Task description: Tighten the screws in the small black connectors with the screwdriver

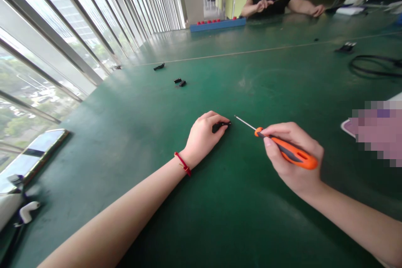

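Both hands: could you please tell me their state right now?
Left hand: closed on a small black part.
Right hand: closed around an orange screwdriver.

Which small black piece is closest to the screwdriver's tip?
The black piece in the left hand, across a gap from the tip of the orange screwdriver; the other pieces lie farther off on the table.

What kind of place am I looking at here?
Probably a shared workroom or workshop, though I can't be sure: there's a large green table with small black parts on it, an orange screwdriver in use, and another person across the table.
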The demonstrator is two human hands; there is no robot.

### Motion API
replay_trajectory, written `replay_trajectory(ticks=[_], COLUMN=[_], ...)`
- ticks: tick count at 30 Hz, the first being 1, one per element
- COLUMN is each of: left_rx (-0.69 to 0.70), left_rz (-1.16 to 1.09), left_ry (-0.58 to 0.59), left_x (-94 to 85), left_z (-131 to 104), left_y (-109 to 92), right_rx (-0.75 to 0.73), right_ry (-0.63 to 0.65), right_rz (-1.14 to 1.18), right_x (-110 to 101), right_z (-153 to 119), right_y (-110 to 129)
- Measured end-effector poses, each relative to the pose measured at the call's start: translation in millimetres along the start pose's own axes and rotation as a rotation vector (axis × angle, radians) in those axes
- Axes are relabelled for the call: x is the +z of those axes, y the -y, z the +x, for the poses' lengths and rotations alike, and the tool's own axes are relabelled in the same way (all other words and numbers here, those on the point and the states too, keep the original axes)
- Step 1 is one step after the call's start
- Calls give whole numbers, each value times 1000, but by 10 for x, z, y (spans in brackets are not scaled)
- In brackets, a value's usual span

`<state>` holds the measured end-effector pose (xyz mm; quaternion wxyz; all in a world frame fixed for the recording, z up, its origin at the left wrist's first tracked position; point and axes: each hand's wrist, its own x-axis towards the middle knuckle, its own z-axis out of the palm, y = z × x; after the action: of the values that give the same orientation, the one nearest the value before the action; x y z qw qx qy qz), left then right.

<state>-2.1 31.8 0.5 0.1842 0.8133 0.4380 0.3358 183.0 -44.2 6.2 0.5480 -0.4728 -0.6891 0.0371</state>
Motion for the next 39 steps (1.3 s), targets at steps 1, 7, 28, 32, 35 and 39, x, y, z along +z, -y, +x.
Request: replay_trajectory(ticks=[1, 7, 28, 32, 35, 39], left_rx=[-10, -125, -31, -29, -20, -6], left_rz=[22, 123, 148, 144, 134, 115], left_ry=[-18, -24, 18, 9, 11, 16], left_x=[-1, 2, -4, 1, 1, -3], left_z=[-3, 5, 8, 10, 8, 6], left_y=[2, -26, -25, -19, -19, -19], right_rx=[12, 6, -54, -41, -70, -65], right_ry=[0, 41, 75, 81, 85, 101], right_rz=[3, 19, 45, 51, 44, 39], right_x=[3, 15, 6, 9, 6, 4], right_z=[-4, 6, 5, 11, 21, 25], right_y=[-6, -6, -8, -2, 2, 8])
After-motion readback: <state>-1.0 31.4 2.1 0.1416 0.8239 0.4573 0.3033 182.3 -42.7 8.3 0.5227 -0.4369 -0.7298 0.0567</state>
